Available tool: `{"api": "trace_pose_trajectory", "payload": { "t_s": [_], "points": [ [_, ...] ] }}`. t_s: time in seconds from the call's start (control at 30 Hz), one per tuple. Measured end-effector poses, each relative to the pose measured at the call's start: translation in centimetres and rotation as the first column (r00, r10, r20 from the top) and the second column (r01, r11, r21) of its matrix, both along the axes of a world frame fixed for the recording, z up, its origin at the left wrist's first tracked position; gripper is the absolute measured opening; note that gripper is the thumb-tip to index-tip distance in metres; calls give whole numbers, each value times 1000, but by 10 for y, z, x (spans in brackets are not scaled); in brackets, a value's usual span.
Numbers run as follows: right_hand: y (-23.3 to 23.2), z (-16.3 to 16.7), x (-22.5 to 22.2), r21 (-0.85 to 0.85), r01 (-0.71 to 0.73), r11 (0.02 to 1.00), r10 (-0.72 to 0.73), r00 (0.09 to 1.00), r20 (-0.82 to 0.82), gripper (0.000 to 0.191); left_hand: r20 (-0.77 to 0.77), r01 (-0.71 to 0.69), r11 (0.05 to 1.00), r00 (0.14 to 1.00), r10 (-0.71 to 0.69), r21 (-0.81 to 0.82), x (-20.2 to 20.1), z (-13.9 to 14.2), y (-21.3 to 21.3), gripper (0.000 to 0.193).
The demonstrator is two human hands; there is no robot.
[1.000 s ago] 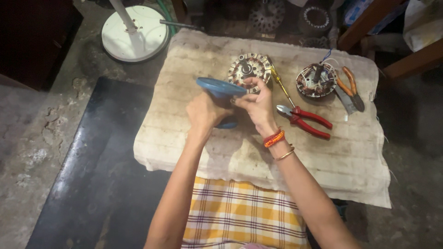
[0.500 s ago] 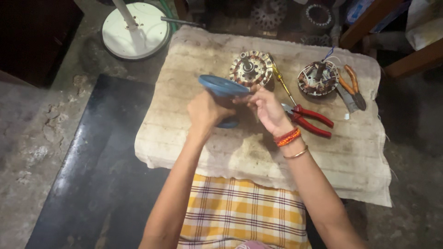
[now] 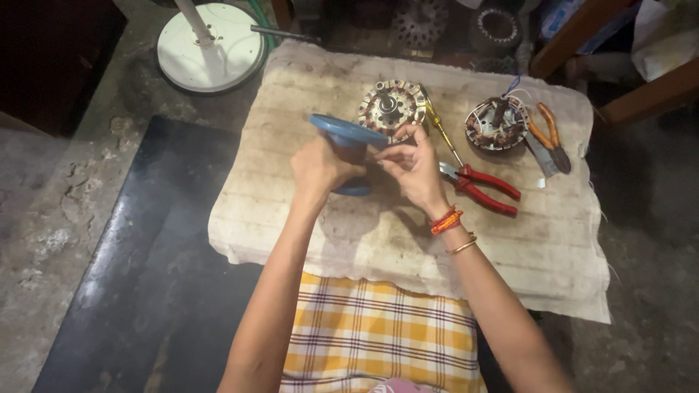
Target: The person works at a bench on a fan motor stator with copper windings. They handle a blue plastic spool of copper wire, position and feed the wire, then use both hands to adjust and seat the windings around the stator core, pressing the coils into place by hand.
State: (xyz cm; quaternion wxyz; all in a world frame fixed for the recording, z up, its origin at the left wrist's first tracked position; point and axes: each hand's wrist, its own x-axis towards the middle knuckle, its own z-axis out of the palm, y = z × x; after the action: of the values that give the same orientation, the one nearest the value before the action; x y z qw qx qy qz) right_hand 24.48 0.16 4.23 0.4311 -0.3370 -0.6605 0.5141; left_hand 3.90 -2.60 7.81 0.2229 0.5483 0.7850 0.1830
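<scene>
The cover (image 3: 348, 132) clasped in the left hand (image 3: 320, 169) is blue. Just right of that grip lie red-handled pliers (image 3: 480, 186); farther right, orange-handled ones (image 3: 547, 129). The right wrist wears red and orange bangles (image 3: 445, 220). Underneath spreads an off-white, faintly ribbed cloth (image 3: 553, 247); nearer, a yellow checked garment (image 3: 378, 342).

This was a small repair workshop set up on a rough concrete floor (image 3: 58, 240). A stained cloth (image 3: 539, 247) served as the work surface, and on it lay wound motor stators (image 3: 391, 107), red-handled pliers (image 3: 482, 188), orange-handled pliers (image 3: 547, 131) and a screwdriver (image 3: 441, 131). A white round stand base (image 3: 211, 51) and more metal motor parts (image 3: 421, 22) sat on the floor beyond.
</scene>
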Motion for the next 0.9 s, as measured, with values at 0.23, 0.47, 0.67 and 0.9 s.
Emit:
{"api": "trace_pose_trajectory", "payload": {
  "t_s": [0.23, 0.47, 0.67, 0.9],
  "points": [
    [-14, 0, -16, 42, 234, 971, -237, 967, 95, 47, 9, 5, 999, 1000, -5, 46, 2, 0, -2, 76],
    [-29, 15, -34, 407, 242, 880, -411, 818, 402, 36, 49, -2, 998, 999, -1, 67, 3, 1, -2, 77],
    [-49, 22, -29, 577, 347, 740, -548, 807, 218, 34, 47, -42, 998, 998, 39, 52, 6, 1, 1, 84],
    [-39, 16, -52, 112, 509, 853, -518, 805, 290, 40, 66, -160, 985, 986, 156, 68, 20, 0, 4, 75]
  ]
}}
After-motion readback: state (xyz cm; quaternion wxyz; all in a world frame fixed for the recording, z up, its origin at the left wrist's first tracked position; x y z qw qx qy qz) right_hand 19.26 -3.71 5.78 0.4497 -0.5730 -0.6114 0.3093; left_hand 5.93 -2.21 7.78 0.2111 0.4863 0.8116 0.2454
